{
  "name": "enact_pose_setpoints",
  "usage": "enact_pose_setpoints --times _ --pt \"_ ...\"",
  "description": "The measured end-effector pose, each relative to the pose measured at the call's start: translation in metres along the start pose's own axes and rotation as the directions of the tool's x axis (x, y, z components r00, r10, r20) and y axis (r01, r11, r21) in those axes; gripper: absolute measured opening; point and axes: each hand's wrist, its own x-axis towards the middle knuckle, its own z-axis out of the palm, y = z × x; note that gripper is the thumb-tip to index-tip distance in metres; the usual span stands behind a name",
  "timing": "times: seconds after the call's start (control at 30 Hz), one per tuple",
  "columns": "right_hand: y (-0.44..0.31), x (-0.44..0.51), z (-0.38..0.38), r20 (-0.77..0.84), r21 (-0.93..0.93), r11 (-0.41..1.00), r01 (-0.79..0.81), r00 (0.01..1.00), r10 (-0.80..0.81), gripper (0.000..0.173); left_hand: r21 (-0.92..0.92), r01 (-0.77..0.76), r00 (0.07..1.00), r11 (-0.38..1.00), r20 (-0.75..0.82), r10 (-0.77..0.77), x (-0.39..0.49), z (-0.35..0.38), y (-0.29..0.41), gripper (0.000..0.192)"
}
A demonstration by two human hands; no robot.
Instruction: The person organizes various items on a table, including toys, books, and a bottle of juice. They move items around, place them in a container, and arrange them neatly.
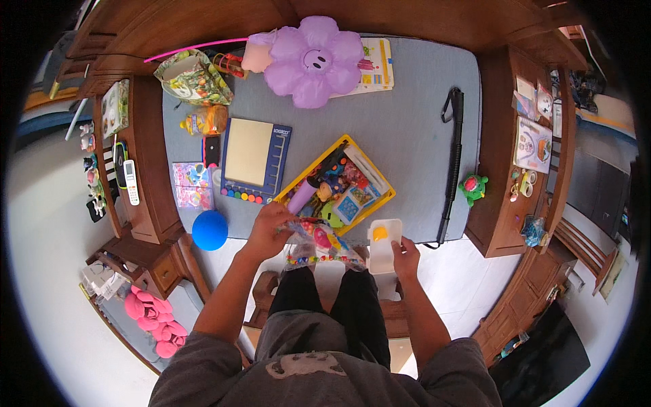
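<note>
My left hand (268,230) grips the top edge of a clear plastic bag (325,244) filled with colourful small toys and beads. The bag hangs over my lap, just in front of a yellow-rimmed basket (394,193). In my right hand (406,258) is a small white plastic container (385,257), held by its right side, with a yellow piece (380,233) near its upper end. The basket holds a purple cylindrical object (302,197), a lime-green toy (331,214) and a sheet with blue picture panels (356,202), among other toys.
A blue-framed Logico board (285,157) lies left of the basket, with a blue ball (210,230) at the cushion's front edge. Behind is a purple flower balloon (314,62) beside a patterned bag (196,79). At right lie a black rod with a strap (452,168) and a green plush toy (474,190).
</note>
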Motion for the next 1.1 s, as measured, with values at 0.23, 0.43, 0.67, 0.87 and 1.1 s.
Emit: enact_pose_setpoints --times 0.23,0.43,0.67,0.87,1.1 --pt "-0.061 -0.062 0.035 0.081 -0.049 0.999 0.012 0.997 -0.008 0.024 -0.169 0.205 0.953 0.964 -0.191 -0.236 0.119 0.081 -0.028 0.035" --pt "-0.12 -0.052 0.096 -0.012 -0.003 0.974 0.225 0.974 -0.226 0.032 -0.065 0.15 0.935 0.986 -0.315 -0.163 0.145 0.091 -0.034 0.09" --pt "-0.146 0.004 0.171 0.123 -0.39 0.806 0.446 0.892 -0.435 0.031 -0.128 0.266 0.832 0.955 -0.471 -0.294 -0.006 0.039 -0.099 0.063" --pt "-0.171 0.022 0.148 -0.088 -0.189 0.79 0.584 0.791 -0.606 0.022 0.018 0.408 0.874 0.913 -0.296 -0.385 -0.059 0.072 -0.109 0.073" --pt "-0.031 0.141 -0.029 -0.806 -0.253 0.966 0.048 0.542 -0.238 0.045 -0.548 0.603 0.493 0.58 -0.315 -0.811 -0.062 0.135 -0.148 0.059"
